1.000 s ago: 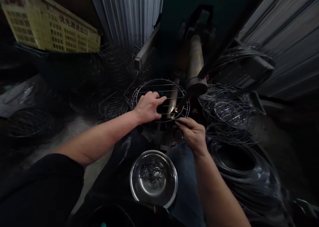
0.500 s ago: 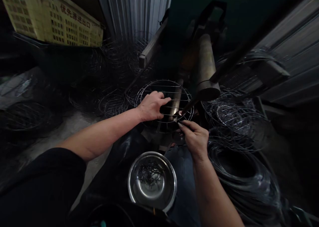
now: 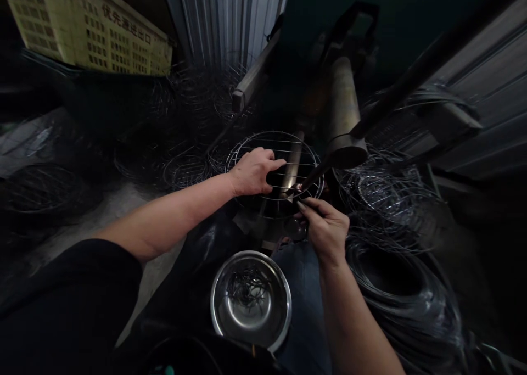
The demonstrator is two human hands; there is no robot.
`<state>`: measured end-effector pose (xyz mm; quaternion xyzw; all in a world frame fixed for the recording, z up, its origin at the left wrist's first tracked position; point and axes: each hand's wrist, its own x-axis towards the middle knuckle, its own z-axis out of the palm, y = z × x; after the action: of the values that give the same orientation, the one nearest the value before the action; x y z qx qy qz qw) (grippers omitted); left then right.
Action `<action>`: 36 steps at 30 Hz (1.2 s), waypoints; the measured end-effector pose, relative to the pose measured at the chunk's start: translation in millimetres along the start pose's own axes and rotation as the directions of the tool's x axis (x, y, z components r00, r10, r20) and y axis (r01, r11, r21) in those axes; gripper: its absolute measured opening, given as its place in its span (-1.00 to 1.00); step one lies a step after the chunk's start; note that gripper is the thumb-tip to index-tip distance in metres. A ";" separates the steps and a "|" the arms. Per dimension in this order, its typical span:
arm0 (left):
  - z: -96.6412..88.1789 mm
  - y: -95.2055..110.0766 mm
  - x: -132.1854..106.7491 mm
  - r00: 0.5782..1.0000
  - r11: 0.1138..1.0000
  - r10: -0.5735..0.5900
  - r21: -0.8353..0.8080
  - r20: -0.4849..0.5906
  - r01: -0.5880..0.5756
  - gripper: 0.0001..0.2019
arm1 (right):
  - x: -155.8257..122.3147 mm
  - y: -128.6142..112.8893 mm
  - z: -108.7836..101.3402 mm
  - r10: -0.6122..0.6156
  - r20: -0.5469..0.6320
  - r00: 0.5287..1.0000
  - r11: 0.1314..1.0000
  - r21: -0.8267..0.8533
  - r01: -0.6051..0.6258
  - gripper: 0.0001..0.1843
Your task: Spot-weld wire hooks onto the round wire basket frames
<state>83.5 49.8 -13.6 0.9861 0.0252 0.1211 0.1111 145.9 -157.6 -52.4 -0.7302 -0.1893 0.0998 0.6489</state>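
Note:
A round wire rack [image 3: 269, 132] with parallel crossbars lies under my left hand [image 3: 254, 172], whose fingers are curled over its near left part. Close to the rack's near right rim, my right hand [image 3: 325, 224] makes a pinch of thumb and fingertips; what sits between them is too small and dark to make out. A metal rod [image 3: 293, 163] passes beneath the rack, and a dark slanted bar [image 3: 317, 172] comes down to meet it near my right fingertips. Below my hands, a steel bowl [image 3: 213, 298] holds many short wire pieces [image 3: 249, 287].
A thick metal cylinder [image 3: 343, 95] of the machine juts out above the rack. Wire rings [image 3: 382, 196] pile up on the right, over a large wire coil [image 3: 415, 314]. More wire racks [image 3: 187, 169] lie at left, below a yellow crate [image 3: 123, 43].
The rack and both hands show slightly further right in the view, and the machine appears shifted the same way. My right fingertips stay by the rim; both hands keep their pose.

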 end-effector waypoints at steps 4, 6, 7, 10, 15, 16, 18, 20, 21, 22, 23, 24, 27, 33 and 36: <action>3.3 -3.3 8.1 1.000 1.000 -0.001 -0.001 0.009 0.001 -0.40 | 6.1 0.9 0.5 0.036 0.004 0.999 0.999 -0.007 -0.036 -0.73; 4.5 -4.4 10.8 1.000 1.000 0.001 -0.011 0.012 -0.001 -0.39 | 7.6 -0.2 0.3 0.050 0.008 0.999 0.999 -0.015 -0.050 -0.72; 4.7 -4.7 12.0 1.000 1.000 0.001 -0.016 0.013 0.000 -0.39 | 8.2 -0.9 0.2 0.053 0.006 0.999 0.998 -0.017 -0.053 -0.71; 3.9 -5.1 15.3 1.000 1.000 -0.006 -0.026 0.023 0.007 -0.38 | 10.1 -2.7 0.7 0.056 -0.015 0.998 0.998 -0.002 -0.056 -0.71; 3.9 -6.0 19.3 0.999 1.000 -0.005 -0.022 0.035 0.006 -0.38 | 14.2 -2.6 3.2 0.066 -0.013 0.998 0.997 0.034 -0.065 -0.68; 4.2 -6.1 19.4 0.999 1.000 -0.007 -0.020 0.040 0.008 -0.38 | 14.6 -2.4 3.5 0.067 -0.011 0.998 0.997 0.038 -0.067 -0.68; 4.4 -5.7 19.1 0.999 1.000 -0.015 -0.014 0.048 0.016 -0.38 | 15.0 -2.1 3.6 0.072 -0.013 0.997 0.996 0.050 -0.071 -0.67; 3.7 -4.6 18.5 0.998 1.000 -0.025 -0.009 0.052 0.026 -0.39 | 14.9 -2.0 3.5 0.075 -0.017 0.997 0.996 0.054 -0.074 -0.67; 3.0 -3.8 18.3 0.998 1.000 -0.030 -0.007 0.056 0.030 -0.40 | 14.9 -2.1 3.4 0.074 -0.019 0.997 0.996 0.052 -0.073 -0.68; 2.3 -3.1 18.1 0.998 0.999 -0.035 -0.005 0.060 0.035 -0.40 | 14.9 -2.2 3.4 0.070 -0.019 0.997 0.997 0.046 -0.069 -0.68; 1.5 -2.4 18.0 0.997 0.999 -0.039 -0.003 0.065 0.039 -0.40 | 15.0 -2.5 3.4 0.064 -0.018 0.998 0.997 0.040 -0.063 -0.68; 0.8 -1.7 17.9 0.997 0.999 -0.042 -0.002 0.069 0.042 -0.39 | 15.0 -2.9 3.5 0.057 -0.020 0.998 0.998 0.035 -0.056 -0.68; -0.2 -0.6 17.4 0.997 0.999 -0.048 0.000 0.066 0.048 -0.38 | 15.1 -4.4 4.2 0.044 -0.030 0.999 0.999 0.019 -0.044 -0.66; 1.2 -1.2 15.4 0.995 0.997 -0.071 0.008 0.068 0.070 -0.37 | 16.3 -2.2 5.7 0.045 -0.006 0.999 0.999 0.030 -0.045 -0.66; 1.2 -2.4 16.1 0.996 0.998 -0.061 0.024 0.060 0.059 -0.39 | 18.8 -0.3 5.6 0.029 -0.002 1.000 0.999 0.030 -0.029 -0.66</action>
<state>99.3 53.1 -11.5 0.9892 0.0528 0.0876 0.1046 160.8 -144.9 -51.1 -0.7232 -0.1763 0.1110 0.6585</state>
